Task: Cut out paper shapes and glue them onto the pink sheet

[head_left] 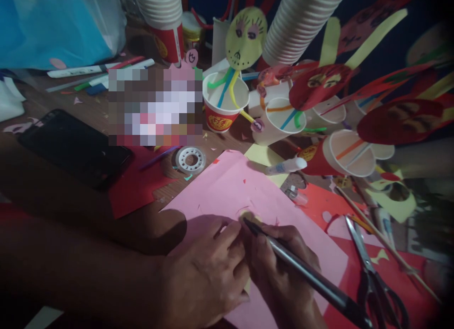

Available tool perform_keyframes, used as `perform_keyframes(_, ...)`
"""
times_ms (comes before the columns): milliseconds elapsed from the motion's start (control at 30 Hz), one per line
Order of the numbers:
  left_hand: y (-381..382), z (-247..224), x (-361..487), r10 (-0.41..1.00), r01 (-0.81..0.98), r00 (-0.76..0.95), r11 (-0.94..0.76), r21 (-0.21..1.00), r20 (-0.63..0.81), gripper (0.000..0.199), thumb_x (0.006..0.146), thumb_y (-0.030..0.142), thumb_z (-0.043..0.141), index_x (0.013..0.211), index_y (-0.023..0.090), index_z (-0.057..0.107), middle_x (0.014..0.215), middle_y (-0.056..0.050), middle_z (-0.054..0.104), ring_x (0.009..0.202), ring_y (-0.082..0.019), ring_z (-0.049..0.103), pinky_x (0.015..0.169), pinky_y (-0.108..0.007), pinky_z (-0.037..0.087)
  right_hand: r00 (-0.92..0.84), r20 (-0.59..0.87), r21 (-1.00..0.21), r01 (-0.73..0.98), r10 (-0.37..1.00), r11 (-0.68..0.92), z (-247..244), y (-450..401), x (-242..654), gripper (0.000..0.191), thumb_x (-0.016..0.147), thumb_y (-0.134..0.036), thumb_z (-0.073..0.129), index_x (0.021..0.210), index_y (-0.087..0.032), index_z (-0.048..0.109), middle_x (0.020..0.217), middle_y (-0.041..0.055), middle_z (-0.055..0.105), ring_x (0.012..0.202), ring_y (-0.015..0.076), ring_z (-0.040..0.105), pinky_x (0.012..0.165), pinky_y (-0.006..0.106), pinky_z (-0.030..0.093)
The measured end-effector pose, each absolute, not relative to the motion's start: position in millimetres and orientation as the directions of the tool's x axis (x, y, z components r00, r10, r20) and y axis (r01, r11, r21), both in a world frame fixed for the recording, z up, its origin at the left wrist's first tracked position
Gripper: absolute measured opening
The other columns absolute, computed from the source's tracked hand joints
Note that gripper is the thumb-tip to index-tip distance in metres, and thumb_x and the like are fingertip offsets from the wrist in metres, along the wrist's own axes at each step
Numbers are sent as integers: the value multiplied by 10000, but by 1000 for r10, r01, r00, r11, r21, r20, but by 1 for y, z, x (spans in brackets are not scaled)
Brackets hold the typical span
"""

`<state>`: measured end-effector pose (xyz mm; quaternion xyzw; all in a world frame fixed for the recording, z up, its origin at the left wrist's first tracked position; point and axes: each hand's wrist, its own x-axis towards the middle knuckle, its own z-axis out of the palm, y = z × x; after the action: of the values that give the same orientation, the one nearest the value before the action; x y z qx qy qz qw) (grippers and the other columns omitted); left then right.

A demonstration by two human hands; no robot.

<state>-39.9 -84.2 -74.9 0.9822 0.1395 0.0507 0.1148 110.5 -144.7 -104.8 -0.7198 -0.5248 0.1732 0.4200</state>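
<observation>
The right hand (289,260) closes its grip around a black pen (307,267), pinching it low near the tip, probably for finer control. The left hand (207,267) lies palm down just beside it, apparently to steady the work; its fingertips are partly hidden, so I cannot tell whether its grip is closed on anything. A pink sheet (227,184) sits beneath both hands on the wooden surface (216,142), perhaps as a backing. Scissors (370,268) and a glue stick (287,166) lie near, seemingly kept within reach.

The yellow paper piece (244,212) is on the pink sheet, under the pen tip and between the hands. It looks small, pale and rounded at its far edge; the rest is covered.
</observation>
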Motion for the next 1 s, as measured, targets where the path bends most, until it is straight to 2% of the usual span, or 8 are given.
perform_keyframes(167, -84, -74, -40, 262, 241, 963, -940, 241, 60, 347, 896, 405, 414, 923, 142, 640, 923, -81, 664, 1028, -274, 529, 901, -453, 342, 437, 168, -818, 561, 884, -122, -106, -146, 109, 70, 774, -238, 603, 807, -193, 561, 732, 33, 709, 576, 161, 673, 499, 253, 539)
perform_keyframes(333, -84, -74, -40, 276, 250, 958, -938, 239, 82, 349, 884, 426, 431, 903, 147, 639, 958, -86, 662, 1027, -282, 528, 904, -455, 333, 394, 194, -795, 600, 898, -92, -105, -146, 111, 80, 738, -210, 631, 782, -191, 567, 681, 21, 697, 513, 141, 644, 454, 228, 519)
perform_keyframes(667, -84, -74, -40, 276, 254, 959, -939, 232, 69, 350, 881, 424, 439, 929, 144, 644, 967, -90, 661, 1052, -287, 515, 900, -458, 337, 396, 160, -821, 563, 904, -101, -107, -146, 112, 75, 748, -214, 624, 795, -197, 568, 678, 10, 686, 509, 136, 632, 462, 229, 511)
perform_keyframes(833, -84, -75, -39, 261, 238, 963, -941, 240, 72, 342, 888, 407, 431, 945, 147, 646, 943, -95, 664, 1033, -273, 526, 901, -458, 340, 455, 154, -863, 494, 877, -105, -104, -147, 110, 88, 744, -181, 630, 806, -198, 570, 664, -7, 672, 494, 123, 624, 454, 213, 505)
perform_keyframes(1000, -84, -75, -39, 267, 243, 962, -936, 255, 61, 341, 889, 404, 428, 927, 147, 649, 888, -86, 666, 1017, -267, 533, 911, -464, 340, 518, 108, -899, 416, 848, -139, -100, -146, 111, 144, 750, -212, 631, 882, -201, 576, 718, 16, 671, 575, 158, 641, 502, 250, 528)
